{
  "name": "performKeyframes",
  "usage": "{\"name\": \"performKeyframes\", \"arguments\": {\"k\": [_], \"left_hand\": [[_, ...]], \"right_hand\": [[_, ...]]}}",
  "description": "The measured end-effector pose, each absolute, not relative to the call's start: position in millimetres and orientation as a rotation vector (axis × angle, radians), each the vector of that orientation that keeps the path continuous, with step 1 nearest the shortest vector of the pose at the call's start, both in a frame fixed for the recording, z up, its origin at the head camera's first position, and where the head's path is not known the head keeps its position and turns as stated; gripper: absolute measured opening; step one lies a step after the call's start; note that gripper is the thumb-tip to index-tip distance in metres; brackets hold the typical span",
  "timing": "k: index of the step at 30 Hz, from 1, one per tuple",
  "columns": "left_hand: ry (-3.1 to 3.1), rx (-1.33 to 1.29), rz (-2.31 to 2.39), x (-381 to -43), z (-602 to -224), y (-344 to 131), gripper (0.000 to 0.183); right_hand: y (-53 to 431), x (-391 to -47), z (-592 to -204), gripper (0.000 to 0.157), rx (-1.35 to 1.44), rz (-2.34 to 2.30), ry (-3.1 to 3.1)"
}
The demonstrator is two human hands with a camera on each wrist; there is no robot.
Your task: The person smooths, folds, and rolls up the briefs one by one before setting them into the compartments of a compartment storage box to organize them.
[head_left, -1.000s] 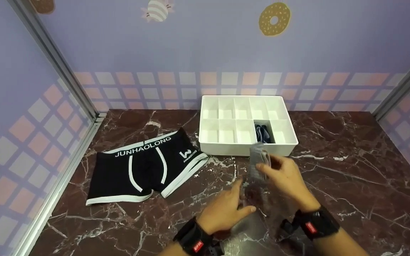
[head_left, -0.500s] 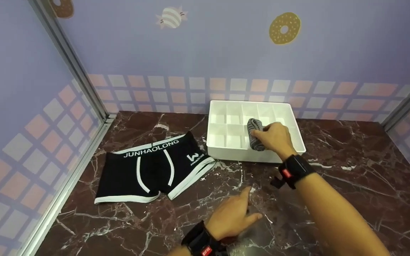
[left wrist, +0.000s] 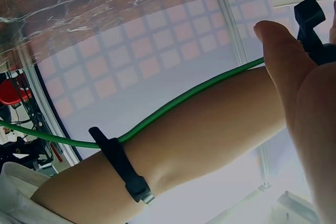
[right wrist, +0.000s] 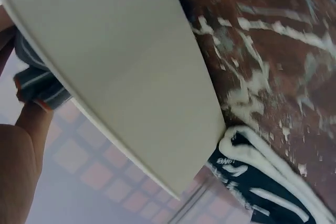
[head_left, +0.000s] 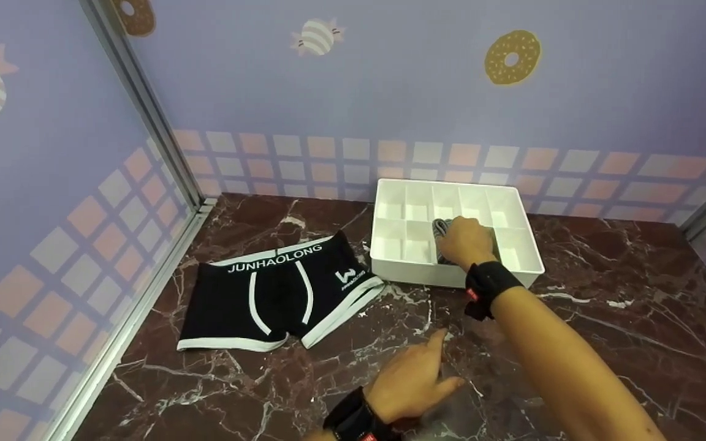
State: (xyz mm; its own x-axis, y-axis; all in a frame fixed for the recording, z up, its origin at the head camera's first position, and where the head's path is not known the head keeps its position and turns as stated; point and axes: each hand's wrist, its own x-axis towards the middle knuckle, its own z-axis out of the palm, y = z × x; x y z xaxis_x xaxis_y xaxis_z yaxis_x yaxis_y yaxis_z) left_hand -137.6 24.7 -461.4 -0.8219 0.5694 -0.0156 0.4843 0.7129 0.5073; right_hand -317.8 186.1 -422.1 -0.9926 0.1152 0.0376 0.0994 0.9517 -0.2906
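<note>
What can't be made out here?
Head view: most of the grey striped fabric roll, behind the bare right hand.
Right wrist view: inside of the white rectangular plastic box, behind its wall.
Right wrist view: much of the black, white-trimmed fabric boxer briefs, past the bottom edge.
Left wrist view: part of the bare left hand, past the right edge.

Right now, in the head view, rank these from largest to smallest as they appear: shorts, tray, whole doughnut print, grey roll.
1–2. Shorts and tray: too alike to rank.
3. Doughnut print.
4. Roll: its visible part looks smallest, but the right hand hides some of it.
</note>
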Motion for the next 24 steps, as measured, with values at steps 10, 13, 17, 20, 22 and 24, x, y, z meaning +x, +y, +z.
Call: {"name": "performKeyframes", "arguments": {"k": [10,13,17,20,22,24], "left_hand": [[2.758,0.849,0.698,-136,-460,25,0.080],[2.780,0.849,0.681,-135,-459,25,0.079],[2.798,0.850,0.661,-134,-460,25,0.078],[2.799,0.850,0.655,-135,-460,25,0.078],[2.802,0.853,0.648,-135,-461,25,0.078],[2.798,0.855,0.649,-135,-461,25,0.076]], "right_hand": [[171,-316,-438,0.021,-0.092,0.323,-2.978],[172,-317,-444,0.014,-0.089,0.295,-2.945],[174,-318,-449,0.017,-0.047,0.183,-2.899],[176,-318,-452,0.021,-0.044,0.087,-2.871],[178,-316,-454,0.022,-0.044,0.081,-2.853],[178,-315,-457,0.021,-0.020,0.115,-2.833]]}}
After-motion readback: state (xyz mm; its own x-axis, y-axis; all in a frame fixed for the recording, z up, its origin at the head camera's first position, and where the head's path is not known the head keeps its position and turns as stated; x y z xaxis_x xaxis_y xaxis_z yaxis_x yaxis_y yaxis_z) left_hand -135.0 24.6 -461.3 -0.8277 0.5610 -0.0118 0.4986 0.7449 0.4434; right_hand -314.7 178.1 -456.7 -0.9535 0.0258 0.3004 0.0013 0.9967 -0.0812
